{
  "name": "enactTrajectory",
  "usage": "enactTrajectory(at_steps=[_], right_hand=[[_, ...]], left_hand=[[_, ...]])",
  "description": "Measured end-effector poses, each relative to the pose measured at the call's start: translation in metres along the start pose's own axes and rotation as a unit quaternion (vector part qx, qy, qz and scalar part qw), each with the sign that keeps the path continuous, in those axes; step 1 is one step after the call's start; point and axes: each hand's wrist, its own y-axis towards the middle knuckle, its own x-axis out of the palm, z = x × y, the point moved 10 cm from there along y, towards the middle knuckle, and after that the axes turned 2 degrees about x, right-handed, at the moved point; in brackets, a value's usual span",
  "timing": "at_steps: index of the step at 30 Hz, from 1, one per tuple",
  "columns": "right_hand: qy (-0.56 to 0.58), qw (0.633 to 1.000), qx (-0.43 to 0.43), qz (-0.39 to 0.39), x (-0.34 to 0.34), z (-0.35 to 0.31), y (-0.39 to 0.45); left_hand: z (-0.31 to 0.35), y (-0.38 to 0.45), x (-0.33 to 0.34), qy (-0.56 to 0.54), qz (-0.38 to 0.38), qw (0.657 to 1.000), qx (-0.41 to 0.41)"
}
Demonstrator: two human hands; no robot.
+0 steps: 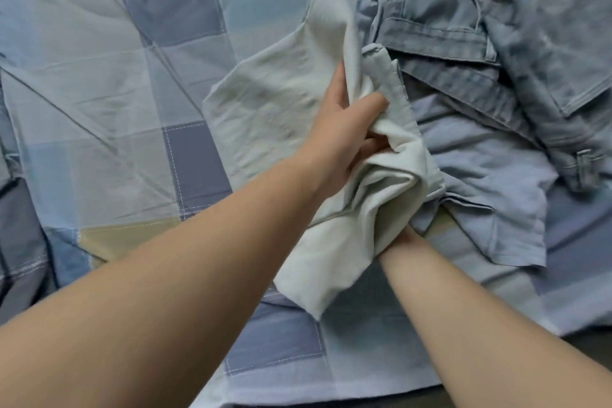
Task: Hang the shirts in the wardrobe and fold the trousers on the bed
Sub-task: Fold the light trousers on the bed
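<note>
A pale off-white garment [265, 103] lies crumpled on the checked bedspread [99, 76], partly lifted off it. My left hand [344, 122] grips a bunched fold of it from the left. My right hand [402, 237] reaches in from below and is almost wholly hidden under the hanging cloth, so only the wrist shows. To the right lies a light blue shirt [480, 182], and behind it a heap of grey-blue trousers [463, 26] with a belt strap and buckle [583, 162].
The bedspread is a patchwork of blue, grey and beige squares, wrinkled on the left. The bed's front edge [364, 394] runs along the bottom, with dark floor [589, 351] at the lower right.
</note>
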Motion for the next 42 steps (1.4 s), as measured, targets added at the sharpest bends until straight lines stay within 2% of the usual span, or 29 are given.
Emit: enactTrajectory(at_steps=[2,4,8,10,12,14,16,19,21,23,24,26,28,29,30,32,34,36,38,39,42], right_hand=[[0.034,0.999,0.026,0.016,-0.011,-0.002,-0.001],[0.08,0.995,0.056,-0.014,-0.014,-0.003,-0.001],[0.108,0.992,0.003,-0.061,-0.027,-0.021,0.001],[0.125,0.991,-0.014,-0.049,-0.038,-0.034,0.0],[0.053,0.996,-0.068,-0.018,-0.048,-0.05,-0.004],[-0.138,0.978,-0.154,0.035,-0.051,-0.069,-0.007],[-0.252,0.934,-0.232,0.107,-0.054,-0.087,-0.016],[-0.21,0.927,-0.283,0.125,-0.063,-0.103,-0.027],[-0.212,0.926,-0.276,0.148,-0.08,-0.105,-0.025],[-0.261,0.917,-0.244,0.178,-0.093,-0.1,-0.021],[-0.299,0.905,-0.235,0.192,-0.097,-0.1,-0.02],[-0.395,0.857,-0.242,0.225,-0.094,-0.113,-0.019],[-0.471,0.812,-0.264,0.222,-0.079,-0.13,-0.012],[-0.496,0.806,-0.252,0.203,-0.071,-0.134,-0.004],[-0.515,0.808,-0.225,0.176,-0.064,-0.134,0.007],[-0.545,0.811,-0.164,0.134,-0.057,-0.13,0.027],[-0.55,0.816,-0.127,0.123,-0.059,-0.13,0.037],[-0.525,0.838,-0.108,0.1,-0.058,-0.127,0.04],[-0.522,0.842,-0.111,0.085,-0.053,-0.121,0.035],[-0.544,0.825,-0.126,0.091,-0.051,-0.12,0.029],[-0.631,0.745,-0.182,0.115,-0.044,-0.105,0.0]], left_hand=[[-0.028,0.006,0.006,0.063,-0.007,0.997,-0.054],[-0.054,0.003,0.001,0.174,-0.014,0.982,-0.078],[-0.068,-0.015,-0.007,0.275,-0.017,0.961,-0.028],[-0.064,-0.032,-0.006,0.384,-0.028,0.922,0.034],[-0.069,-0.051,-0.002,0.518,-0.056,0.849,0.089],[-0.072,-0.062,-0.004,0.588,-0.049,0.8,0.105],[-0.064,-0.063,-0.008,0.592,-0.006,0.794,0.135],[-0.05,-0.066,0.004,0.57,0.003,0.797,0.197],[-0.054,-0.07,0.012,0.581,-0.032,0.785,0.212],[-0.053,-0.074,0.001,0.593,-0.027,0.776,0.214],[-0.045,-0.076,-0.015,0.586,0.009,0.78,0.221],[-0.019,-0.082,-0.071,0.541,0.16,0.795,0.22],[-0.01,-0.095,-0.147,0.458,0.333,0.812,0.139],[-0.019,-0.099,-0.178,0.401,0.379,0.831,0.069],[-0.035,-0.101,-0.2,0.334,0.39,0.858,-0.004],[-0.071,-0.094,-0.214,0.178,0.335,0.919,-0.108],[-0.087,-0.085,-0.206,0.088,0.266,0.95,-0.14],[-0.088,-0.08,-0.2,0.082,0.236,0.959,-0.136],[-0.083,-0.083,-0.196,0.085,0.246,0.957,-0.125],[-0.08,-0.087,-0.197,0.087,0.259,0.955,-0.113],[-0.07,-0.111,-0.201,0.112,0.284,0.949,-0.075]])
